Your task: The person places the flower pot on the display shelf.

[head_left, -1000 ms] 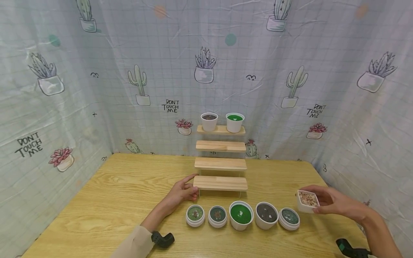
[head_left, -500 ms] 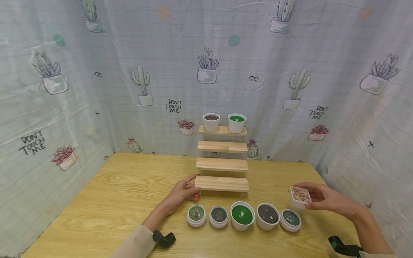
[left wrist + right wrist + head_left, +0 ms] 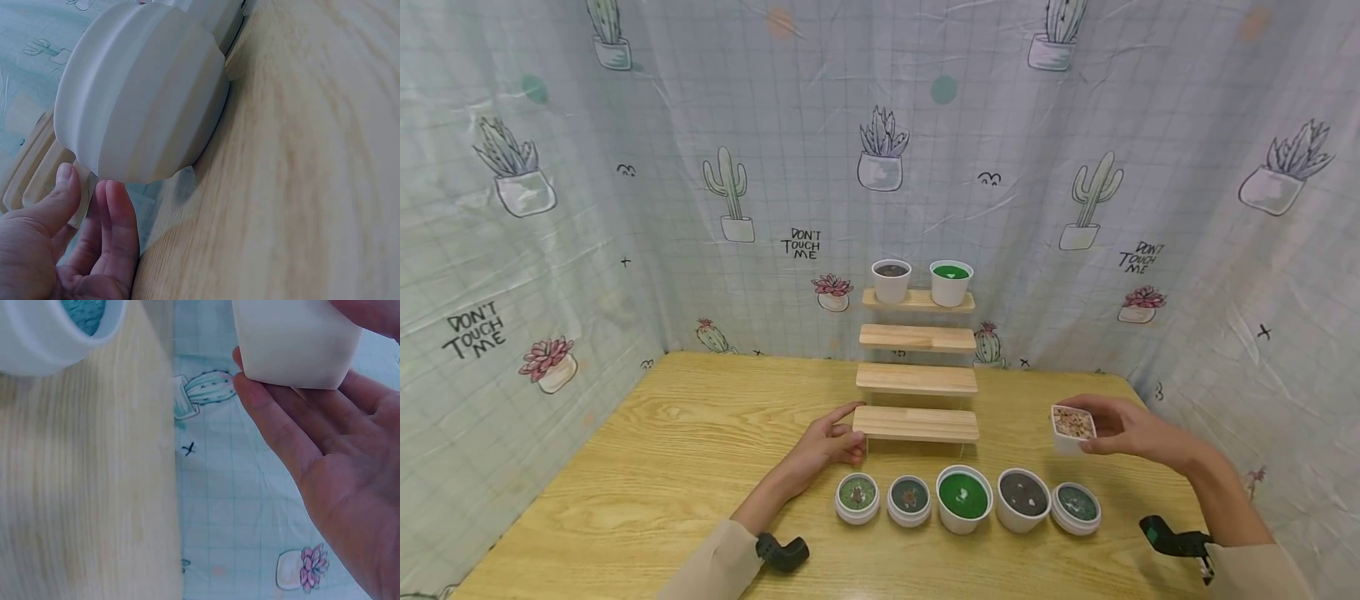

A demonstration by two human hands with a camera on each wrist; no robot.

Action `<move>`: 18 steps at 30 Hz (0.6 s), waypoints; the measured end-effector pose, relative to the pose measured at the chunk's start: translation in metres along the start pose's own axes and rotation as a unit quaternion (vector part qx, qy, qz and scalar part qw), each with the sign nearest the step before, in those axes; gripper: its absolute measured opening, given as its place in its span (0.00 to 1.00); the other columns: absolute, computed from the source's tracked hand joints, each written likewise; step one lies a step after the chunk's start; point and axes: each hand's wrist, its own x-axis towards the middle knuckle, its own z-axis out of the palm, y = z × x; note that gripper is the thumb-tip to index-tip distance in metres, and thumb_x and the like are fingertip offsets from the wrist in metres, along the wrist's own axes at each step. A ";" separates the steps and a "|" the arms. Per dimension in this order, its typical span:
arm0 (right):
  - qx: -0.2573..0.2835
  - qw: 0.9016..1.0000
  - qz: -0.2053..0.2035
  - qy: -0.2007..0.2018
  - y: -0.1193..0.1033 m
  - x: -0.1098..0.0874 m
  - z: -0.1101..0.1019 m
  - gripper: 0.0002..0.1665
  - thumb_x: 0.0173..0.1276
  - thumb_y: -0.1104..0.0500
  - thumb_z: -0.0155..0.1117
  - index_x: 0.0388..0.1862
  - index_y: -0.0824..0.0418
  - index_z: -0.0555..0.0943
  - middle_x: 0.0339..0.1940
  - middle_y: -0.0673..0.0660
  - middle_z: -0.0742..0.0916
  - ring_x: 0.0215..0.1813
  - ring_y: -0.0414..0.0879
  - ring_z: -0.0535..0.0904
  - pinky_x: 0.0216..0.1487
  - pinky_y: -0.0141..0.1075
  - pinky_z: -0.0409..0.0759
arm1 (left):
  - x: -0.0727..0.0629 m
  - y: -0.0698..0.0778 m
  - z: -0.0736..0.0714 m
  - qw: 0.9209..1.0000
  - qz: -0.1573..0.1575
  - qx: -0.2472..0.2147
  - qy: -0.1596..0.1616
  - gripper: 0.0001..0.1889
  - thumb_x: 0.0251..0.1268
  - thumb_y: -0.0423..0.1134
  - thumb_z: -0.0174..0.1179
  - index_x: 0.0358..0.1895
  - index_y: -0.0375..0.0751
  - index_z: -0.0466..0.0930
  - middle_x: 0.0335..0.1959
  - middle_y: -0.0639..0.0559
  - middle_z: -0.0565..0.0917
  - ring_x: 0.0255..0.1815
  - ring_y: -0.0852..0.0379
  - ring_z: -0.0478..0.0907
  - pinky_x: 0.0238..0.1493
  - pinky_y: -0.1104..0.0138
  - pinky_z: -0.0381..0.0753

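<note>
In the head view my right hand (image 3: 1133,429) holds a small square white pot (image 3: 1072,427), filled with tan and reddish gravel, up off the table at the right. The right wrist view shows the thumb on one side of this pot (image 3: 297,347) and the fingers on the other. My left hand (image 3: 820,446) grips the left end of the lowest board of a wooden stepped shelf (image 3: 916,425), thumb in front and index finger behind. Close to that hand in the left wrist view, a ribbed white pot (image 3: 144,100) partly covers the shelf.
Several round white pots line the table's front: a light green one (image 3: 857,498), a dark teal one (image 3: 909,501), a bright green one (image 3: 964,498), a grey one (image 3: 1023,500) and another teal one (image 3: 1077,508). Two more pots, grey (image 3: 891,282) and green (image 3: 951,283), stand on the top board.
My right hand has carried the square pot leftward and farther back, toward the shelf. The left hand stays at the shelf's lowest board.
</note>
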 end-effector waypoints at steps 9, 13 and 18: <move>-0.009 1.000 0.003 0.008 -0.015 0.020 0.000 0.35 0.74 0.64 0.64 0.75 0.74 0.65 0.65 0.67 0.80 0.54 0.34 0.82 0.50 0.31 0.83 | 0.001 0.000 -0.001 1.000 0.004 -0.002 -0.004 0.39 0.76 0.39 0.62 0.83 0.46 0.53 0.39 0.51 0.86 0.40 0.58 0.85 0.47 0.65 0.89; -0.006 1.000 0.018 0.011 -0.018 0.028 0.001 0.36 0.75 0.62 0.64 0.76 0.74 0.64 0.64 0.69 0.79 0.53 0.36 0.83 0.50 0.33 0.84 | 0.000 0.000 -0.001 1.000 0.002 -0.003 -0.003 0.39 0.76 0.39 0.62 0.83 0.46 0.53 0.39 0.51 0.86 0.40 0.58 0.85 0.47 0.65 0.89; -0.013 1.000 0.017 0.012 -0.019 0.037 0.002 0.37 0.75 0.62 0.64 0.76 0.75 0.64 0.64 0.71 0.80 0.54 0.37 0.83 0.51 0.33 0.84 | 0.000 0.000 -0.001 1.000 0.000 -0.002 -0.003 0.38 0.76 0.39 0.62 0.83 0.47 0.53 0.39 0.51 0.86 0.40 0.58 0.85 0.47 0.65 0.89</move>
